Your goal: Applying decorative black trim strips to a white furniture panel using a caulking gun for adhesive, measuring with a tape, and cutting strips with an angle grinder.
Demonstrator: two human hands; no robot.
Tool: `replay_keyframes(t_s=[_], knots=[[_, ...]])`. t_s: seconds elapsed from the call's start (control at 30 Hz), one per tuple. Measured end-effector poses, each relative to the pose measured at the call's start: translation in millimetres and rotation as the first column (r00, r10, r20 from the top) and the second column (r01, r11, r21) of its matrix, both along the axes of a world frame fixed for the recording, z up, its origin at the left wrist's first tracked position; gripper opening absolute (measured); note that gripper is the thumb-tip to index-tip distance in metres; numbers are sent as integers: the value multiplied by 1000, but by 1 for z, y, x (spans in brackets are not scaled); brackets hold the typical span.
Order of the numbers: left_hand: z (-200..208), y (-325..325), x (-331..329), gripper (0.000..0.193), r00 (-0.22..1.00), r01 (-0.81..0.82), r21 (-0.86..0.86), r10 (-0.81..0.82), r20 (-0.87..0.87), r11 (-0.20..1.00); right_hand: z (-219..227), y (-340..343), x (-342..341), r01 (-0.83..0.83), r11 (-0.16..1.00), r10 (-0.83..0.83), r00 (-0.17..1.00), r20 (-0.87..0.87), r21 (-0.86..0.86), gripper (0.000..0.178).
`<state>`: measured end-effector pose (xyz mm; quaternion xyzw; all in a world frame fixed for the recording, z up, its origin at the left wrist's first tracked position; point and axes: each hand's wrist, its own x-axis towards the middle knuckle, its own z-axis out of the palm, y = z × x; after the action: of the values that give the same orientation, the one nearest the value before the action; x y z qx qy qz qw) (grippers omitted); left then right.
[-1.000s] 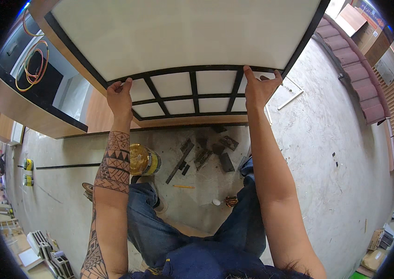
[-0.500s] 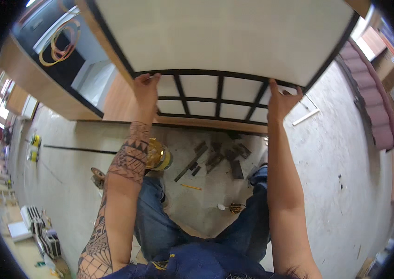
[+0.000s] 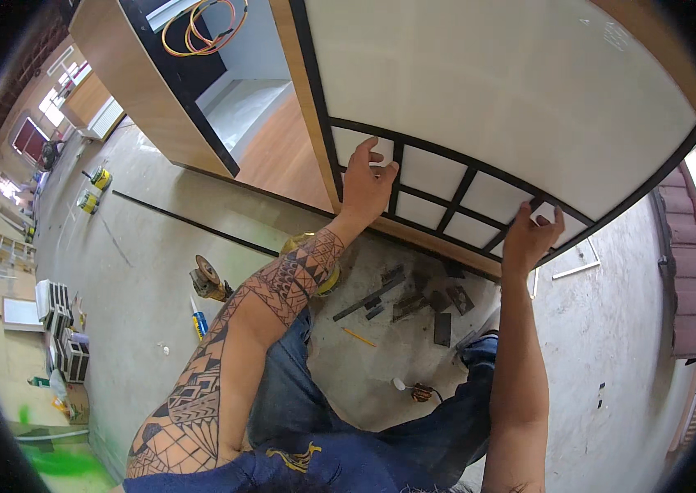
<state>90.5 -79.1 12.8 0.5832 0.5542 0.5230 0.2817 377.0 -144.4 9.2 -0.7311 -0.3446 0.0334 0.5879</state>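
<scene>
A large white panel (image 3: 488, 99) edged in black stands before me, framed in wood. Along its lower part runs a grid of black strips (image 3: 453, 205) over white squares. My left hand (image 3: 367, 185) is at the grid's left end, fingers bent and apart, close to an upright strip. Toward the right end, my right hand (image 3: 532, 237) has thumb and finger spread on either side of another upright strip. Nothing shows in either hand. Whether the fingertips touch the strips I cannot tell.
On the floor lie dark offcuts (image 3: 442, 327), a pencil (image 3: 359, 338), an angle grinder (image 3: 208, 278), a blue tube (image 3: 199, 323) and a long black strip (image 3: 192, 220). An open cabinet (image 3: 159, 90) with coiled wires (image 3: 200, 33) stands left; a maroon padded piece (image 3: 687, 271) is at right.
My view has swung left, so the panel sits further right. Both hands have come off the grid's upper strip, where they were pressed near its ends, and now sit lower with fingers parted.
</scene>
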Motion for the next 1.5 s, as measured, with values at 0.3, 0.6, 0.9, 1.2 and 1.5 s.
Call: replay_keyframes(t_s=[0.3, 0.6, 0.9, 1.2, 1.5], knots=[[0, -11, 12, 62, 964, 189, 62, -173, -202, 980, 4, -11, -45, -197, 978, 205, 970, 130, -69, 59], [0, -5, 19, 70, 950, 212, 14, -202, -237, 977, 4, -5, -43, -239, 956, 250, 967, 45, -168, 70], [0, -9, 16, 71, 961, 219, 16, -213, -174, 976, 8, -9, -43, -275, 951, 282, 959, 33, -144, 73], [-4, -8, 9, 34, 960, 144, 288, -64, -272, 947, 23, -22, -14, -214, 974, 222, 963, 151, -67, 68], [-34, -80, 6, 25, 549, 541, -457, -708, -444, 706, 85, -90, 21, -252, 960, 277, 920, -278, 122, 27]])
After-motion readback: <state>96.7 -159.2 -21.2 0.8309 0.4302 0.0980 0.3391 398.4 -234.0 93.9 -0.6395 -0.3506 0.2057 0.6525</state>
